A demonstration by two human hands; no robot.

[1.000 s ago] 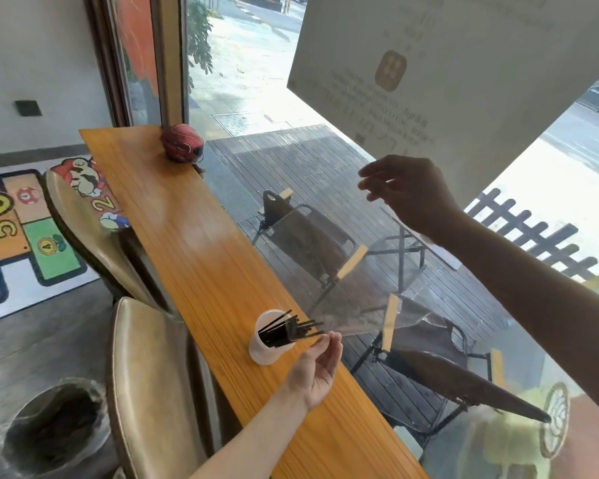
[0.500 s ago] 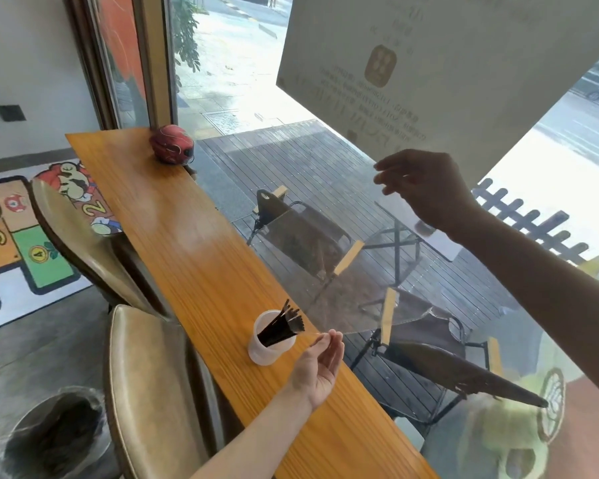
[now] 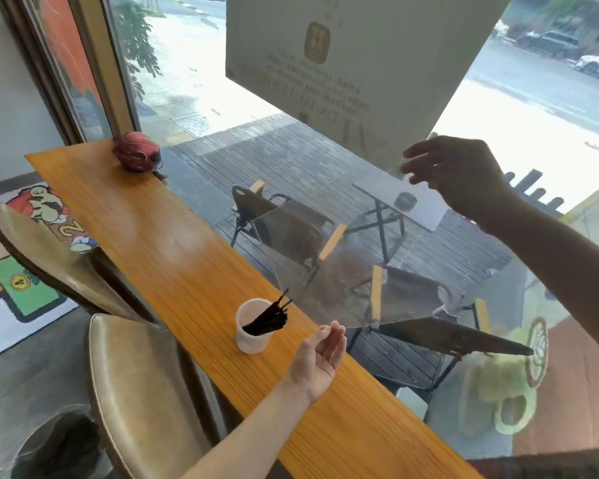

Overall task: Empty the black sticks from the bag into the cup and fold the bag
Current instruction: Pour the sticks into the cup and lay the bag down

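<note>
A white cup (image 3: 253, 337) stands on the long wooden counter (image 3: 173, 257) and holds a bundle of black sticks (image 3: 268, 319) leaning to the right. A clear plastic bag (image 3: 353, 267) hangs stretched in the air above the counter's right edge, with no sticks visible inside. My left hand (image 3: 320, 357) pinches the bag's lower corner just right of the cup. My right hand (image 3: 460, 178) is raised high and grips the bag's upper end.
A red ball-like object (image 3: 137, 155) rests at the counter's far end. Two tan padded stools (image 3: 142, 392) stand along the left. A large window borders the counter on the right, with chairs outside. A round bin (image 3: 56, 444) sits lower left.
The sticks have slid out of the bag's mouth and dropped fully into the cup. My right hand has stayed high while the bag, no longer showing sticks, remains stretched between both hands.
</note>
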